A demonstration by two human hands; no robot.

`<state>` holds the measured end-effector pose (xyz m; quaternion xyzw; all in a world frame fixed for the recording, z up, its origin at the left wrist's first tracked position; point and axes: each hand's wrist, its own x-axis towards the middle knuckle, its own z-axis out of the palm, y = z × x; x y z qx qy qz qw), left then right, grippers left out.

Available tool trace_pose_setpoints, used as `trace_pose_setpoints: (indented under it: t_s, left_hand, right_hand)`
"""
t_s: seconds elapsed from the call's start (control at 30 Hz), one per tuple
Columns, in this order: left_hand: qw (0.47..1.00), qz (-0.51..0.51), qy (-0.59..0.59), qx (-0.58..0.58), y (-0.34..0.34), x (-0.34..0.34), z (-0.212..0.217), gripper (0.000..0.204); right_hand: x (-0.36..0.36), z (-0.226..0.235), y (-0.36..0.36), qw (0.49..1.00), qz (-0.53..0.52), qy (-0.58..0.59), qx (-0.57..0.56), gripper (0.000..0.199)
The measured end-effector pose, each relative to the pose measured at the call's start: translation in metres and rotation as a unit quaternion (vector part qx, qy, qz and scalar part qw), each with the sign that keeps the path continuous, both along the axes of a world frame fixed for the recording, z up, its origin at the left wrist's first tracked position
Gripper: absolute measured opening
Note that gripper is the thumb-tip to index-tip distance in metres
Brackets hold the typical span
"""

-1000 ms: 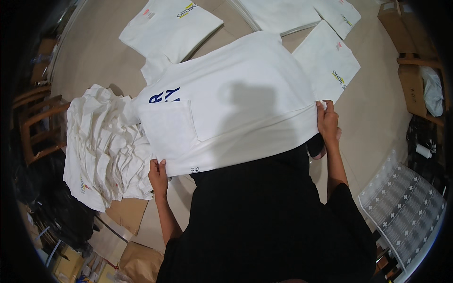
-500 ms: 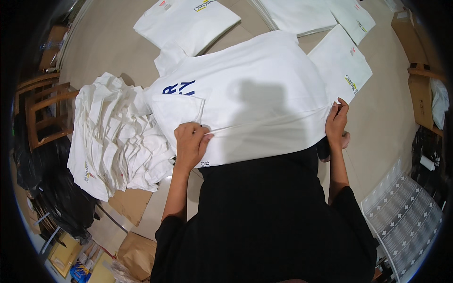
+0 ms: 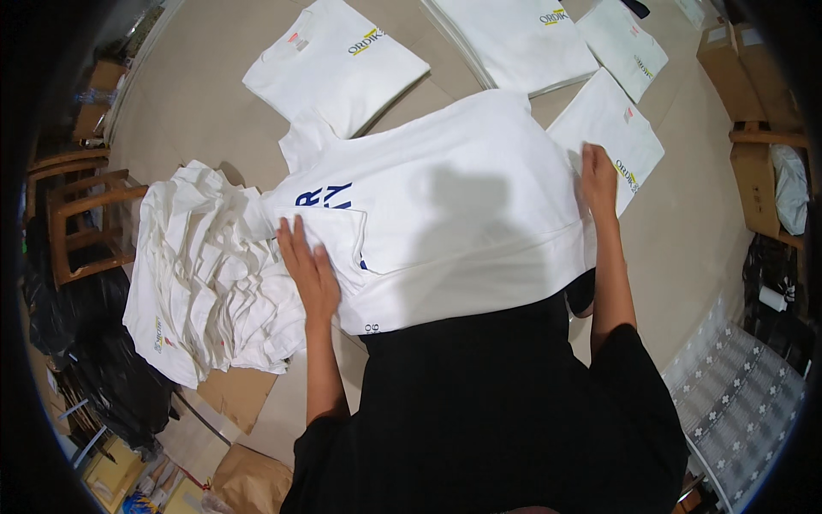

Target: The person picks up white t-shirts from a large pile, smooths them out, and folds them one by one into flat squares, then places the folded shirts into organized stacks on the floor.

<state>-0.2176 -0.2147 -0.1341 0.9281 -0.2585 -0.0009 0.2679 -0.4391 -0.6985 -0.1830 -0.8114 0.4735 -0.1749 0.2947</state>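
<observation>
A white T-shirt (image 3: 479, 163) with dark blue letters lies spread in front of me, one long side folded inward. My left hand (image 3: 310, 276) rests on its folded-over sleeve at the left, fingers stretched out and holding nothing. At the right end of the shirt, my right hand (image 3: 601, 182) has its fingers bent and pressed together on the edge; the thumb is hidden. The shirt's near edge meets my black clothing, and a shadow falls across its middle.
Left of the shirt is a heap of crumpled white shirts (image 3: 205, 274) on cardboard (image 3: 235, 398). Folded white shirts (image 3: 330, 64) lie beyond, with another folded shirt (image 3: 612, 128) at the right. Wooden chairs (image 3: 94, 223) and black bags (image 3: 111, 351) stand left; cartons (image 3: 728, 73) stand right.
My left hand has released the folded cloth and now lies flat on the sleeve, farther left. My right hand has moved away from me along the shirt's right edge.
</observation>
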Motion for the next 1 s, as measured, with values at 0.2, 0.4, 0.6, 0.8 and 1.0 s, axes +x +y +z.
trace_pose_setpoints:
  t_s: [0.2,0.4,0.6,0.8,1.0]
  left_hand:
    - [0.877,0.258,0.333,-0.232,0.007,0.143,-0.064,0.074]
    - [0.712,0.213,0.623,-0.245,0.000,0.218,-0.062,0.072]
    - [0.717,0.166,0.610,-0.293,0.027,0.252,-0.076,0.053]
    - [0.694,0.168,0.663,-0.224,0.024,0.259,-0.081,0.053]
    - [0.834,0.116,0.450,-0.297,0.024,0.254,-0.035,0.038]
  right_hand:
    - [0.120,-0.010,-0.060,0.864,-0.055,0.093,0.492,0.073]
    - [0.123,-0.019,-0.093,0.765,-0.038,-0.099,0.635,0.066]
    - [0.123,0.014,-0.090,0.911,0.049,-0.109,0.394,0.068]
    - [0.137,0.017,-0.110,0.965,0.200,0.028,0.167,0.040]
    - [0.124,0.047,-0.130,0.963,0.243,-0.023,0.115,0.018]
